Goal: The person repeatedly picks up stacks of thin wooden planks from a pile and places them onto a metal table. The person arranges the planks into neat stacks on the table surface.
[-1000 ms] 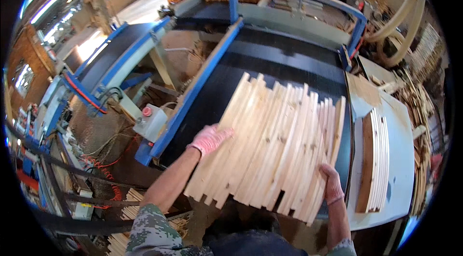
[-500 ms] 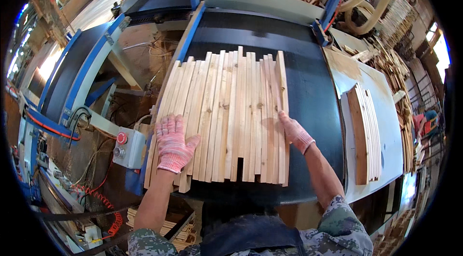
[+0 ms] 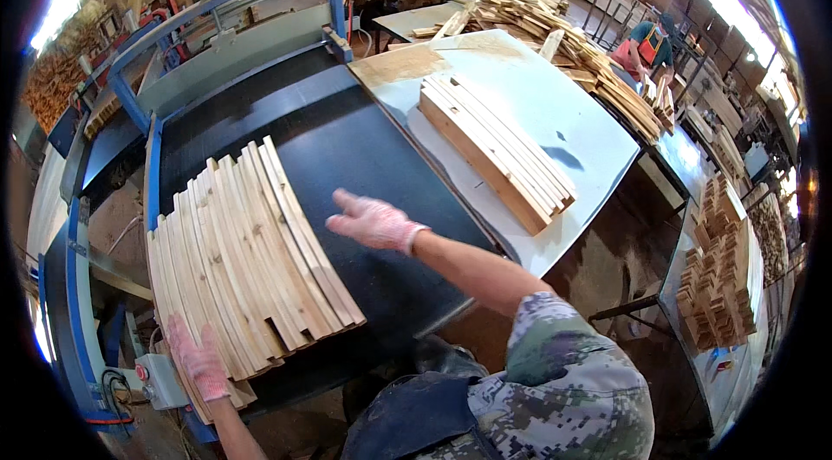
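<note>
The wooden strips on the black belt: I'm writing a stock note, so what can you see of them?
The wooden strips are long, narrow and pale, several with darker knots. They lie side by side in one close row on the black belt, toward its left side and near end, their ends staggered rather than flush. A small dark gap shows at the near edge. The left hand rests on the row's near left part; the right hand is apart from it, over the belt.

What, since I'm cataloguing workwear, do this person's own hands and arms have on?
The left hand and right hand wear wrist-length, mottled pink-white gloves. The right sleeve, pixelated green, grey and white camouflage, leaves the forearm bare; no left sleeve shows.
</note>
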The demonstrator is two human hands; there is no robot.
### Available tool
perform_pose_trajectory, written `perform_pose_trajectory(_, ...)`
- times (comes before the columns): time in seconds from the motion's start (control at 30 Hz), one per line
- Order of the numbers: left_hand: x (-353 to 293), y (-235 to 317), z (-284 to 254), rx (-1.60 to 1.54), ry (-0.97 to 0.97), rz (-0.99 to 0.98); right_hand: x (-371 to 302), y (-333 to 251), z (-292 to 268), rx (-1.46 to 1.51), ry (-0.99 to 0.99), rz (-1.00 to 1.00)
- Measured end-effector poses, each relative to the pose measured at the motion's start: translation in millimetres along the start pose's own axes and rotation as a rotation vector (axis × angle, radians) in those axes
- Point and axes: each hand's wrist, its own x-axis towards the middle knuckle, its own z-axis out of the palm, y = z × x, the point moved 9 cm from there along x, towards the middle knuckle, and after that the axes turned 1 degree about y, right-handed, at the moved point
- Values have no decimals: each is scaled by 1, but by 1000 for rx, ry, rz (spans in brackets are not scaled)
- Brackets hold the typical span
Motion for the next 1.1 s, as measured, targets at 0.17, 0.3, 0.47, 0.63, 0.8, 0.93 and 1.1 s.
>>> perform_pose_trajectory(0.17, -72, 60, -40, -508, 53, -26, -61, 84, -197, -138, 493, 184)
perform_pose_trajectory(0.3, -127, 156, -7, -1111, -205, -247, -130, 210, -323, -367, 645, 501)
perform_pose_trajectory(0.47, -249, 279, 24, -1388, -799, -492, -120, 319, -349, 214, 205, 511)
perform_pose_trajectory(0.63, -346, 278, 75, -1291, -838, -820, -101, 293, -338, 435, 135, 369)
perform_pose_trajectory(0.8, -376, 291, 117, -1292, -817, -775, -89, 223, -262, 274, 42, 315)
perform_pose_trajectory(0.93, -394, 297, 126, -1253, -807, -833, -47, 131, -151, 206, -121, 157)
perform_pose_trajectory(1.1, -429, 287, 81, -1104, -551, -941, 16, 68, -44, -15, 0, 38)
